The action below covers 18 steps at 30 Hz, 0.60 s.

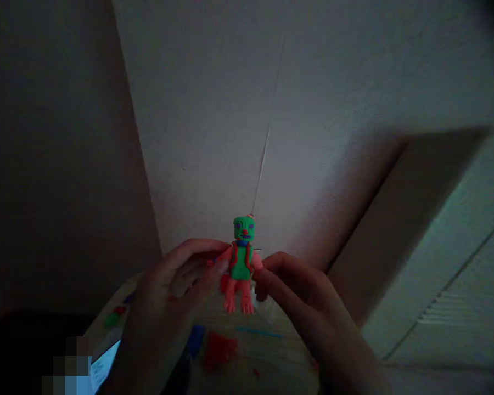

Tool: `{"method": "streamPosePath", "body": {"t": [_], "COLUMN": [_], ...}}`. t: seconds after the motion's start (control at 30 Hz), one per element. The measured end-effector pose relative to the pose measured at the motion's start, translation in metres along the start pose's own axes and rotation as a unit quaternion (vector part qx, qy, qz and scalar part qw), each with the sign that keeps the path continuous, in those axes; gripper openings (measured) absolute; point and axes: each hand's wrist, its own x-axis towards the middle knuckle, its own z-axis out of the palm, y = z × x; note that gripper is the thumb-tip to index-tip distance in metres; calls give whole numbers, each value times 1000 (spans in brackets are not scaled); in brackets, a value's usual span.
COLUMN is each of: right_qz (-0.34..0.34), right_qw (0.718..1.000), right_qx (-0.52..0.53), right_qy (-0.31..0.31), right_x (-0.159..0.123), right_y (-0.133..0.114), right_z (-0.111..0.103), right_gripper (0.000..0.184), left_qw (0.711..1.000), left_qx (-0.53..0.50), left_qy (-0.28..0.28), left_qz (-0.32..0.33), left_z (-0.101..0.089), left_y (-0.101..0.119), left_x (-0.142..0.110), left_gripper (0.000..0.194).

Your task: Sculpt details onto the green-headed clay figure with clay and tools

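Observation:
A modelling clay figure (241,262) is held upright above a wooden table. It has a green head with purple eyes and a red nose, a green body edged with red strips, a blue neck band, and pinkish arms and legs. My left hand (189,280) pinches the figure's arm on the left side, thumb in front. On the other side, the fingertips of my right hand (292,285) are closed on its other arm. The legs and feet hang free between the hands. Behind the figure, part of the tabletop is hidden.
On the wooden table (288,356) lie a red clay piece (220,351), a blue piece (196,339) and a thin light-blue stick (258,332). A green lump (112,319) sits at the left edge. A lit screen (104,363) shows lower left. A pale wall (214,120) rises behind.

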Motion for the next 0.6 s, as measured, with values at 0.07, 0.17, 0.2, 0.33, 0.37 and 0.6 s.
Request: {"method": "streamPosePath", "body": {"t": [0.07, 0.17, 0.2, 0.33, 0.37, 0.6], "right_qz": [3, 6, 5, -7, -11, -37], "right_qw": [1000, 1000, 1000, 1000, 1000, 999], "right_qx": [2, -3, -6, -12, -13, -21], "right_qy": [0, 1, 2, 0, -3, 15], "right_x": [-1, -1, -1, -2, -2, -5], "right_y": [0, 0, 0, -1, -2, -4], "right_z": [-1, -2, -3, -5, -5, -4], "right_gripper": [29, 30, 30, 31, 31, 24], "left_qw": [1000, 1000, 1000, 1000, 1000, 1000], "left_qx": [-7, -9, -7, 2, 3, -3], "left_qy": [7, 12, 10, 11, 11, 2], "left_qz": [-1, 0, 1, 1, -1, 10], "left_z": [1, 2, 3, 3, 3, 3], "left_y": [2, 3, 4, 5, 4, 3], "left_x": [0, 0, 0, 1, 1, -1], "left_gripper": [15, 15, 16, 17, 17, 15]}}
